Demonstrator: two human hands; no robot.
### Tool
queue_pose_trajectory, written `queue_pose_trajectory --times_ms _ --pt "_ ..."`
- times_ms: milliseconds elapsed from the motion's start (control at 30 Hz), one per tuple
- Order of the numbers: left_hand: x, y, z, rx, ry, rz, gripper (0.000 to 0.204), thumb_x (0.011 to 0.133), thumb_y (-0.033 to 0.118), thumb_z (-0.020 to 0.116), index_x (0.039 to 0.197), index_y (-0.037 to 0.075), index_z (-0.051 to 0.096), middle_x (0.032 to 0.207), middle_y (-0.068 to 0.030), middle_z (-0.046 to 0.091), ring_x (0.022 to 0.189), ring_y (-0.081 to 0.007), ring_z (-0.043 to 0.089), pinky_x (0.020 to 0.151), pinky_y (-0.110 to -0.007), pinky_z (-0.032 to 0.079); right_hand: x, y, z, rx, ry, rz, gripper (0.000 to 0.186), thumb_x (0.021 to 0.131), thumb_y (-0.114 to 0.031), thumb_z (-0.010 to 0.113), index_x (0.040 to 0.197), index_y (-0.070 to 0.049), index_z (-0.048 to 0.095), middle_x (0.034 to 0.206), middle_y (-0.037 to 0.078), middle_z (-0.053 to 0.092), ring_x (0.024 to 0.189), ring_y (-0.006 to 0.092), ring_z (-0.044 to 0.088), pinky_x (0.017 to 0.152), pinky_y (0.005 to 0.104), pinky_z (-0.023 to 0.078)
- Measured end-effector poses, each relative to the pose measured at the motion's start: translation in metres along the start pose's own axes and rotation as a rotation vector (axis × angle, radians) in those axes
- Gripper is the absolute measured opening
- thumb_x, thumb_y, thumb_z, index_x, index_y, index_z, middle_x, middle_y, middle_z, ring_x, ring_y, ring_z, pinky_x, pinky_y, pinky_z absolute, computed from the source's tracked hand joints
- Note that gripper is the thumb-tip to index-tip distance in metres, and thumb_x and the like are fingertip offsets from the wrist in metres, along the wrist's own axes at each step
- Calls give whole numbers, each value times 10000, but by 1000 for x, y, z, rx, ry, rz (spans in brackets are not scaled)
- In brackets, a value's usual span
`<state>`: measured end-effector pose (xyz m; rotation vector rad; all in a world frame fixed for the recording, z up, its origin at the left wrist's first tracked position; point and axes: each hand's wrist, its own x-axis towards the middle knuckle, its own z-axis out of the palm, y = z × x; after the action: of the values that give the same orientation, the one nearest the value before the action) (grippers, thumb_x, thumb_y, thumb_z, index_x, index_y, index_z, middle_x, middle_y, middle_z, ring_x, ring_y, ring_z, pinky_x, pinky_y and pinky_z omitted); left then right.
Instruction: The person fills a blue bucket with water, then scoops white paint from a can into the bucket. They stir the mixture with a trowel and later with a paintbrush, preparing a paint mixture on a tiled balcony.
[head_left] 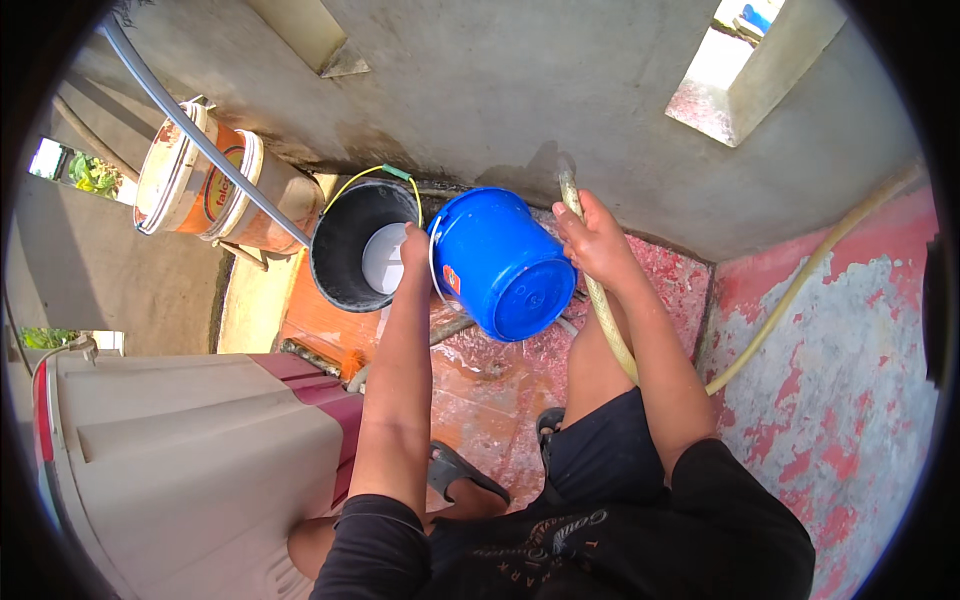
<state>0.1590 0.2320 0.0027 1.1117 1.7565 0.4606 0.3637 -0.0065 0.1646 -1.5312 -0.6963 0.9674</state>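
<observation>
Between the hands: blue bucket [503, 262], tipped, bottom toward camera.
Left hand [414, 248]: clamped on its rim.
Right hand [592, 238]: closed round yellow hose [603, 300].
Handling: likely light, stiff plastic, probably wet-slick; rim grips best.
Beyond left hand: black bucket [345, 240].

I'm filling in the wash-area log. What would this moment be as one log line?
left hand: grips rim of tilted blue bucket | right hand: holds yellowish hose | black bucket: beside, upright | floor: wet
</observation>
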Motion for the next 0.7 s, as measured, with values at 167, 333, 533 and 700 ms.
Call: queue_pose_trajectory --times_ms 167,333,533,700 --pt "-16 53 -37 -545 -580 -253 981 966 787 78 1528 66 432 1477 -203 539 1300 -407 552 1140 -569 387 -5 -14 -1 308 -17 23 237 1047 -298 592 1028 -92 477 724 -6 488 513 59 443 427 243 341" --pt "-88 114 -114 -251 -660 28 1017 876 883 350 1398 39 569 1348 -182 641 1179 -317 658 1021 -506 520 -1 -15 -5 328 0 -4 220 1054 -292 583 1027 -112 459 722 -23 452 491 44 399 405 225 312" --pt "-194 105 -187 370 -791 701 371 983 366 692 1000 -3 734 916 -51 701 850 -155 707 778 -334 569 10 -9 -3 274 -16 50 242 1055 -314 577 981 -129 440 710 -33 429 475 44 400 388 219 324" --pt "-252 -4 -165 883 -582 1267 168 773 125 753 916 64 690 877 -71 624 851 -274 645 718 -430 486 6 4 -1 217 -125 34 232 1052 -296 577 986 -111 453 694 -37 435 510 50 404 433 238 338"
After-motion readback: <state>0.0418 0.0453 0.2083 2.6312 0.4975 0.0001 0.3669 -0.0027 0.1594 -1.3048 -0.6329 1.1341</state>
